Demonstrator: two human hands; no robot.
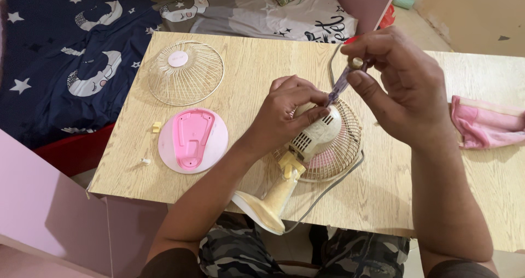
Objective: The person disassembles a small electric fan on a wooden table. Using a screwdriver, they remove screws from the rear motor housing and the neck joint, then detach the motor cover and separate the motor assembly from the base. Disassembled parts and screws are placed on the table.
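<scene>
Small desk fan (311, 141), cream motor housing w/ vents, yellowed stand, rear wire guard on, lying face-down at worktop (246, 65) centre-front edge. Left hand (287, 111) clasped on housing top. Right hand (402, 84) pinching clear-handled screwdriver (342, 81), tip at housing's 12 o'clock. Loose front guard (186, 73) at 10 o'clock; pink base plate (193, 140) at 9.

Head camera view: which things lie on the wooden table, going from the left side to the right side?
Wire fan guard → pink round base plate → left hand on the fan motor housing → right hand holding the screwdriver → pink cloth.
</scene>
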